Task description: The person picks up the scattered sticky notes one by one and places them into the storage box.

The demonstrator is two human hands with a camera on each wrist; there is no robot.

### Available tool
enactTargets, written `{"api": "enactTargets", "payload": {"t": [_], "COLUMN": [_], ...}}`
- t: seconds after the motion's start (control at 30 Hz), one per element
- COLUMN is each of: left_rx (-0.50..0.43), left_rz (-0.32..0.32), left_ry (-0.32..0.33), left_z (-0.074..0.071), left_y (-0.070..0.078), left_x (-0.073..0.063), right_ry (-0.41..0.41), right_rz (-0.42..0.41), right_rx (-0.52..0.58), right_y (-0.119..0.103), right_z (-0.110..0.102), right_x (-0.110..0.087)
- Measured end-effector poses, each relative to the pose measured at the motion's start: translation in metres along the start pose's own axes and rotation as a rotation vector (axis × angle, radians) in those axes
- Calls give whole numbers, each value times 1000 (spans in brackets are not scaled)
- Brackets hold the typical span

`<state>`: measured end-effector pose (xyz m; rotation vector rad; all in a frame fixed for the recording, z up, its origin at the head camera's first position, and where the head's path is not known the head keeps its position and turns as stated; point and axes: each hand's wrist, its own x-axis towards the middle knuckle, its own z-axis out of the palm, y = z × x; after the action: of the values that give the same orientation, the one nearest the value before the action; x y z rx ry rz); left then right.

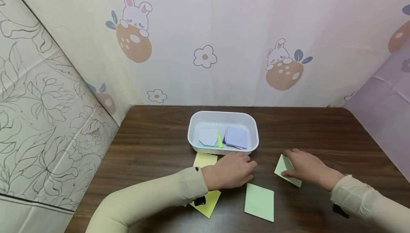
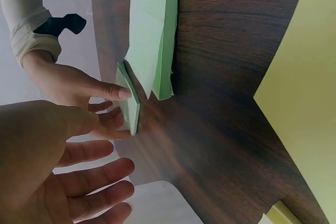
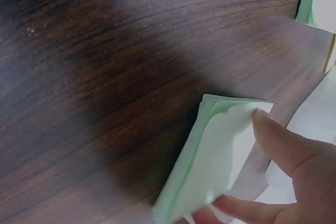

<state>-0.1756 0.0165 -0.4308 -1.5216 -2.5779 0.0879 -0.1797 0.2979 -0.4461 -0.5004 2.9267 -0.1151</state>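
Observation:
My right hand (image 1: 304,167) grips a pale green sticky note pad (image 1: 286,171) between thumb and fingers. In the right wrist view the thumb presses on the top face of this pad (image 3: 215,156), and the fingers curl under its edge. My left hand (image 1: 231,170) hovers over the table with relaxed fingers and nothing in them, just in front of the white tray. A second green pad (image 1: 259,202) lies flat on the table between the hands. In the left wrist view this thicker pad (image 2: 152,40) has some sheets fanning at one end.
The white plastic tray (image 1: 223,151) holds white, blue, purple and yellow-green paper pieces. A pale yellow note pad (image 1: 205,159) lies against its front, and a brighter yellow one (image 1: 208,204) is partly under the left wrist. Patterned cloth (image 1: 205,83) hangs behind the brown wooden table (image 1: 153,133).

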Motion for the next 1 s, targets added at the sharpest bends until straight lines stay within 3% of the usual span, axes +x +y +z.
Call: {"api": "enactTargets", "payload": {"t": [0.23,0.57,1.0], "left_rx": [7,17,12], "left_rz": [-6,-10,-5], "left_ry": [-5,-2,1], "left_z": [2,5,2], "left_y": [0,0,1], "left_x": [-1,0,3], "right_ry": [22,34,42], "right_rz": [23,-46,-50], "right_rx": [58,89,110], "right_y": [-3,-4,-12], "right_z": [-1,-13,-22], "right_x": [1,4,6]}}
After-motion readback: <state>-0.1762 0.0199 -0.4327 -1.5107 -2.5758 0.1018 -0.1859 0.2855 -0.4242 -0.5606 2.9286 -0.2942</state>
